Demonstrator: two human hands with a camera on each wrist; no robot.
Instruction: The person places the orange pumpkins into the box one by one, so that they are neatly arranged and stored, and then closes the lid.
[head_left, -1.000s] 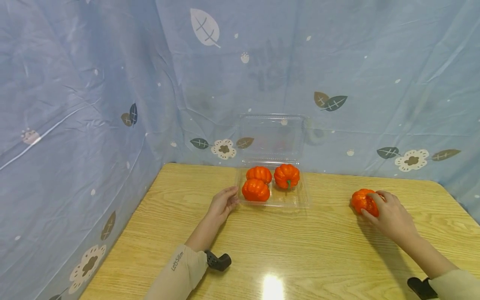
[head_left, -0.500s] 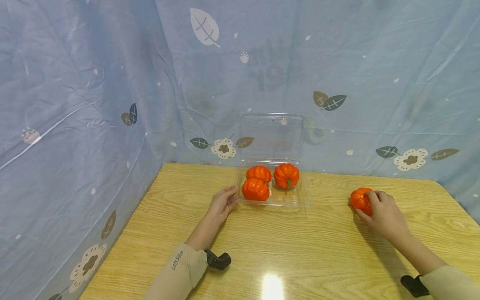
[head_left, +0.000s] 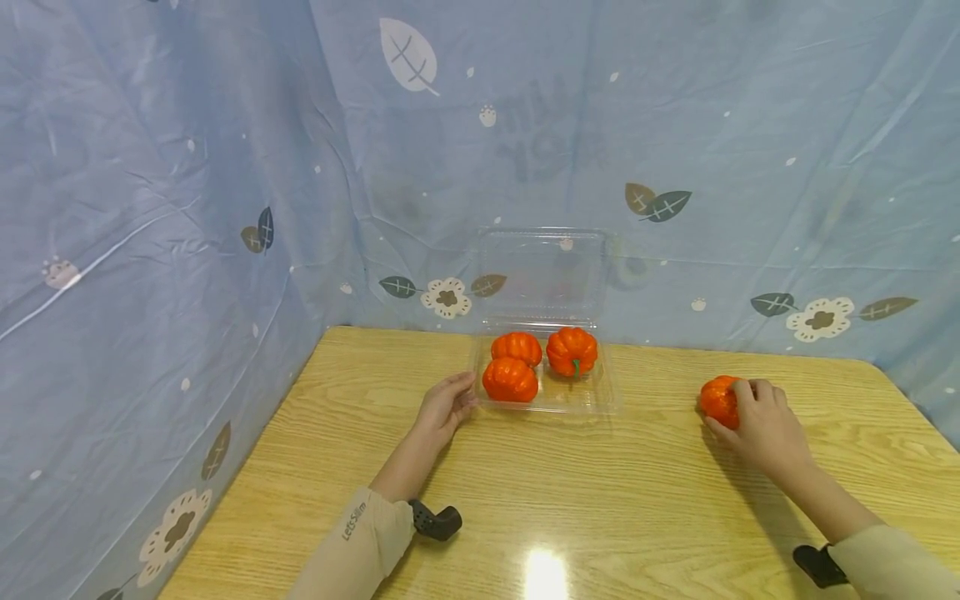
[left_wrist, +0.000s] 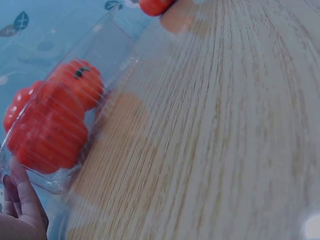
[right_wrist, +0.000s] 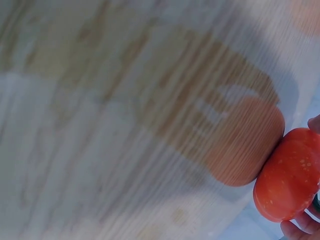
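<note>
On the right, my right hand [head_left: 767, 429] grips a small orange toy pumpkin [head_left: 720, 402], fingers over its right side and thumb at the front. The right wrist view shows that pumpkin [right_wrist: 287, 175] at the edge, right at its reflection in the tabletop, with fingertips around it. A clear plastic clamshell box [head_left: 573, 392] stands at the back middle, lid [head_left: 542, 271] raised. Inside are three more pumpkins: two at the left [head_left: 510, 381], and one at the right [head_left: 572, 352] with its green stem forward. My left hand [head_left: 442, 410] touches the box's left side with fairly straight fingers.
The wooden table [head_left: 570, 492] has rounded back corners. A blue patterned cloth [head_left: 555, 150] hangs behind it and along the left side. Each wrist wears a black device, such as the left wrist mount [head_left: 437, 521].
My right hand has moved slightly left and closed its fingers further round the pumpkin, which has shifted a little left. The left hand and the box have stayed still.
</note>
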